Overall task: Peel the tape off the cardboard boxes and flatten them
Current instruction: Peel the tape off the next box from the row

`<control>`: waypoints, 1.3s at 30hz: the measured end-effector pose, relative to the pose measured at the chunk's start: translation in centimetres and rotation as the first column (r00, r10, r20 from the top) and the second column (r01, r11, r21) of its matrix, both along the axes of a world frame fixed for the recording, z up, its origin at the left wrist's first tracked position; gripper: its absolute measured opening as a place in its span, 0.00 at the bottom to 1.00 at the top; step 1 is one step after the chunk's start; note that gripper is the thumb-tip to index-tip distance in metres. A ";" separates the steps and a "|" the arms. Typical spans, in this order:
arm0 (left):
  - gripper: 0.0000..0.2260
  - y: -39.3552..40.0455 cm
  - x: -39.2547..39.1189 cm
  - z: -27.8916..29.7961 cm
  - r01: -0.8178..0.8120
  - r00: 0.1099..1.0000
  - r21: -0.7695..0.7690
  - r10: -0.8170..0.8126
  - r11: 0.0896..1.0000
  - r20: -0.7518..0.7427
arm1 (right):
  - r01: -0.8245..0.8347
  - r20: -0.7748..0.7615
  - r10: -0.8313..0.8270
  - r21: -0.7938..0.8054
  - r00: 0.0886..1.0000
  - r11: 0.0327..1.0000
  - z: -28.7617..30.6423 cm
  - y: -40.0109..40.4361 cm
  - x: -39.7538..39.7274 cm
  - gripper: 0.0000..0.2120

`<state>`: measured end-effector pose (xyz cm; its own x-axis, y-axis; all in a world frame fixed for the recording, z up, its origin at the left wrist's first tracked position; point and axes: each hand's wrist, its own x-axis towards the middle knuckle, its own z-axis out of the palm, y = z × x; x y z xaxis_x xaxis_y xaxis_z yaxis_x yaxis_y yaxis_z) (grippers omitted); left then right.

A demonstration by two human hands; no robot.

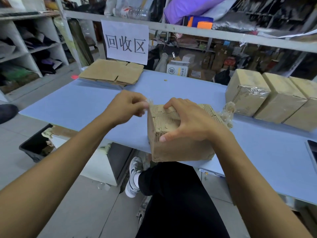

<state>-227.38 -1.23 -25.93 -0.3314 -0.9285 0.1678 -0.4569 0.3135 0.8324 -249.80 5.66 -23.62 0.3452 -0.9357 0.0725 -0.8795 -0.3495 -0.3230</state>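
The small brown cardboard box point(178, 134) sits at the near edge of the blue table point(85, 103). The person's right hand point(187, 122) clasps its top, fingers and thumb curled on the cardboard. The left hand point(127, 105) pinches the clear tape strip point(149, 103) at the box's upper left corner. Flattened brown boxes point(113, 73) lie at the far left, three taped boxes point(274, 95) at right.

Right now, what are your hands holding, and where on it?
The right hand grips the cardboard box across its top, near the table edge. The left hand pinches a strip of clear tape at the box's upper left corner.
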 end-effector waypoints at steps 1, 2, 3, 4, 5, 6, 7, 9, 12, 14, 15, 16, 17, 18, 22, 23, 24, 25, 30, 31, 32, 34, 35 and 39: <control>0.07 -0.2 0.2 0.0 -0.074 0.997 -0.031 0.073 0.997 -0.034 | -0.002 -0.001 0.002 0.007 1.000 1.000 0.0 0.0 0.0 0.41; 0.07 -0.5 0.4 -0.1 -0.137 0.990 -0.059 0.135 0.989 -0.039 | -0.004 -0.002 0.004 0.011 1.000 1.000 0.0 -0.1 0.0 0.41; 0.06 -0.7 0.3 -0.1 -0.179 0.984 -0.089 0.178 0.980 -0.026 | -0.004 -0.001 0.004 0.011 1.000 1.000 0.0 -0.2 -0.1 0.41; 0.06 -0.8 0.1 -0.1 -0.209 0.978 -0.122 0.208 0.970 -0.019 | -0.001 0.001 0.001 0.010 1.000 1.000 0.0 -0.2 -0.2 0.40; 0.05 -0.7 -0.3 -0.1 -0.239 0.971 -0.154 0.235 0.959 -0.043 | 0.004 0.004 -0.004 0.007 1.000 1.000 0.0 -0.3 -0.2 0.40; 0.05 -0.6 -0.6 -0.2 -0.284 0.958 -0.178 0.269 0.942 -0.103 | 0.010 0.007 -0.010 0.000 1.000 1.000 -0.1 -0.3 -0.2 0.40; 0.04 -0.5 -1.1 -0.3 -0.346 0.931 -0.192 0.311 0.918 -0.191 | 0.015 0.011 -0.015 -0.007 1.000 1.000 -0.1 -0.4 -0.2 0.41; 0.03 -0.3 -2.1 -0.9 -0.510 0.825 -0.173 0.422 0.842 -0.377 | 0.017 0.014 -0.016 -0.010 1.000 1.000 -0.2 -0.4 -0.2 0.41; 0.03 -0.6 -3.8 -1.4 -0.615 0.706 -0.106 0.485 0.782 -0.516 | 0.008 0.018 -0.008 -0.002 1.000 1.000 -0.2 -0.5 -0.1 0.42; 0.04 -1.1 -4.3 -1.6 -0.615 0.693 -0.077 0.490 0.785 -0.528 | 0.011 0.022 -0.011 0.004 1.000 1.000 -0.2 -0.6 -0.2 0.42; 0.04 -1.5 -4.3 -1.7 -0.619 0.682 -0.058 0.499 0.784 -0.534 | 0.015 0.026 -0.015 0.004 1.000 1.000 -0.2 -0.7 -0.2 0.42; 0.04 -1.9 -4.2 -1.8 -0.626 0.668 -0.034 0.513 0.779 -0.538 | 0.018 0.030 -0.018 0.003 0.999 1.000 -0.2 -0.7 -0.2 0.41; 0.05 -2.1 -4.1 -2.0 -0.634 0.654 -0.006 0.532 0.773 -0.537 | 0.021 0.031 -0.021 0.000 0.999 1.000 -0.2 -0.8 -0.1 0.40; 0.05 -2.4 -4.0 -2.1 -0.639 0.647 0.020 0.552 0.769 -0.527 | 0.026 0.034 -0.026 -0.002 0.999 1.000 -0.2 -0.8 -0.1 0.39; 0.11 -4.0 -3.7 -2.2 -0.528 0.747 0.179 0.554 0.830 -0.367 | 0.032 0.042 -0.032 -0.005 0.999 0.999 -0.3 -1.2 0.0 0.39; 0.12 -4.2 -3.6 -2.0 -0.454 0.785 0.236 0.511 0.859 -0.349 | 0.033 0.042 -0.033 -0.003 0.999 0.999 -0.3 -1.3 0.0 0.39; 0.13 -4.2 -3.4 -1.7 -0.383 0.823 0.277 0.462 0.881 -0.331 | 0.034 0.042 -0.034 -0.002 0.999 0.999 -0.3 -1.4 0.0 0.39; 0.14 -4.0 -3.2 -1.5 -0.324 0.872 0.280 0.400 0.904 -0.283 | 0.037 0.043 -0.037 -0.001 0.998 0.999 -0.3 -1.4 0.0 0.39; 0.20 -3.0 -2.4 -0.6 -0.106 0.975 0.269 0.154 0.957 -0.162 | 0.048 0.038 -0.048 0.003 0.998 0.999 -0.4 -1.5 0.1 0.40; 0.20 -2.9 -2.4 -0.6 -0.084 0.962 0.321 0.161 0.943 -0.222 | 0.048 0.037 -0.048 0.003 0.998 0.999 -0.4 -1.5 0.2 0.40; 0.21 -2.9 -2.4 -0.6 -0.070 0.943 0.373 0.183 0.925 -0.277 | 0.049 0.038 -0.049 0.004 0.998 0.999 -0.4 -1.5 0.2 0.40; 0.20 -3.0 -2.6 -0.8 -0.089 0.913 0.454 0.254 0.887 -0.318 | 0.050 0.037 -0.050 0.005 0.998 0.999 -0.3 -1.4 0.1 0.40; 0.18 -3.1 -2.7 -0.9 -0.107 0.910 0.478 0.280 0.872 -0.307 | 0.049 0.036 -0.049 0.004 0.998 0.999 -0.3 -1.3 0.1 0.40; 0.08 -3.2 -2.5 -0.9 -0.152 0.937 0.452 0.274 0.879 -0.218 | 0.048 0.030 -0.048 0.003 0.998 0.999 -0.3 -1.3 0.2 0.39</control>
<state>-229.90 -4.46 -26.83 -0.1161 -0.9725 -0.2021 -0.2127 -0.1744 0.9614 -249.59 4.35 -23.93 0.2977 -0.9513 0.0800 -0.8849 -0.3064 -0.3507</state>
